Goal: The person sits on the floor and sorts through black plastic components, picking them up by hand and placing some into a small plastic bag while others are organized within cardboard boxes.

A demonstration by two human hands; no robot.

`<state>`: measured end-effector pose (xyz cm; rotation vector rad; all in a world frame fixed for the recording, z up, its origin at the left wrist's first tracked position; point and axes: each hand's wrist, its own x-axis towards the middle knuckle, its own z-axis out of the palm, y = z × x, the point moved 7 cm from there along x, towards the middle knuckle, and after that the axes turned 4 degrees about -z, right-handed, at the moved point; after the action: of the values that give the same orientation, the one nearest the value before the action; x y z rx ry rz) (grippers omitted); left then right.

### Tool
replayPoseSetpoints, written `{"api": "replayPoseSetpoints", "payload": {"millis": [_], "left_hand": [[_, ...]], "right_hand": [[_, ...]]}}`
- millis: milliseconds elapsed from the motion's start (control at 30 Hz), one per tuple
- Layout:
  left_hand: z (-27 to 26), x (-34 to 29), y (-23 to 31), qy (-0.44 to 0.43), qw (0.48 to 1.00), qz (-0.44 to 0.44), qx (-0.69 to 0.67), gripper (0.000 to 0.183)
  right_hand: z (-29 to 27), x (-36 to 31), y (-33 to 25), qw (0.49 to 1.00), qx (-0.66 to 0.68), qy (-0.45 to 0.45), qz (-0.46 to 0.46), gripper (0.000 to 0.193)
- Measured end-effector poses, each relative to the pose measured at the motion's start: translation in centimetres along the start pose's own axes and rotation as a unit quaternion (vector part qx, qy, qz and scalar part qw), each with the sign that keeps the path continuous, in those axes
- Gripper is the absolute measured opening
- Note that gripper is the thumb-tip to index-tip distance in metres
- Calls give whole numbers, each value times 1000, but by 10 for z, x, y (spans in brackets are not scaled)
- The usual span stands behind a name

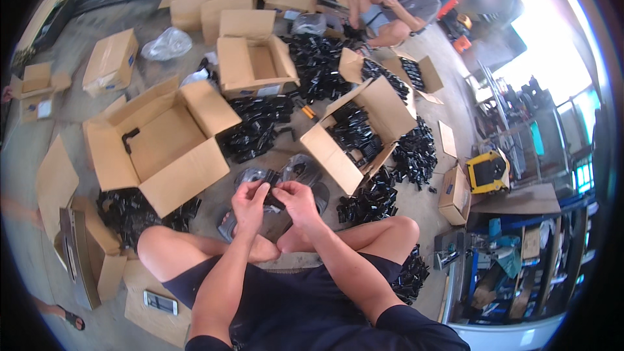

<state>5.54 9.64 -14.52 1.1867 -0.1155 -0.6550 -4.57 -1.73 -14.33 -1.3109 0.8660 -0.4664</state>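
Observation:
My left hand (250, 203) and my right hand (295, 199) meet in front of my crossed legs, fingers pinched on a small black part (273, 201). Fingers cover much of it, so its exact shape is hidden. Beyond them to the left, an open cardboard box (186, 186) has a single black L-shaped piece (130, 139) inside. To the right, another open box (335, 157) is partly filled with black parts (354, 130). Grey sandals (303, 170) lie on the floor just behind my hands.
Piles of black parts (257, 133) surround the boxes. Another person (396, 13) sits at the far right, handling something small. A phone (160, 303) lies on cardboard at my left. A yellow-framed device (487, 172) and a cluttered shelf (507, 253) stand on the right.

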Motion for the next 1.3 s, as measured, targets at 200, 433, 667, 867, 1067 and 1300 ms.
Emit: {"api": "replayPoseSetpoints", "payload": {"millis": [200, 433, 667, 867, 1067, 1300], "left_hand": [[-4, 3, -7, -11, 1000, 1, -14, 10], [1, 0, -13, -13, 999, 2, -44, 8], [-2, -1, -4, -2, 1000, 26, -9, 8], [-3, 6, -14, -15, 998, 22, -49, 11], [-3, -1, -7, -11, 999, 33, -33, 13], [1, -2, -7, -17, 999, 20, -31, 16]], "right_hand": [[2, -15, -30, 978, -196, 43, -66, 24], [-5, -16, -31, 971, -194, 26, -140, 26], [7, -20, -53, 949, -261, 38, -172, 19], [3, -9, -34, 931, -325, 22, -164, 21], [5, -16, -45, 933, -295, 28, -205, 17], [-7, -7, -29, 943, -275, 28, -188, 16]]}}
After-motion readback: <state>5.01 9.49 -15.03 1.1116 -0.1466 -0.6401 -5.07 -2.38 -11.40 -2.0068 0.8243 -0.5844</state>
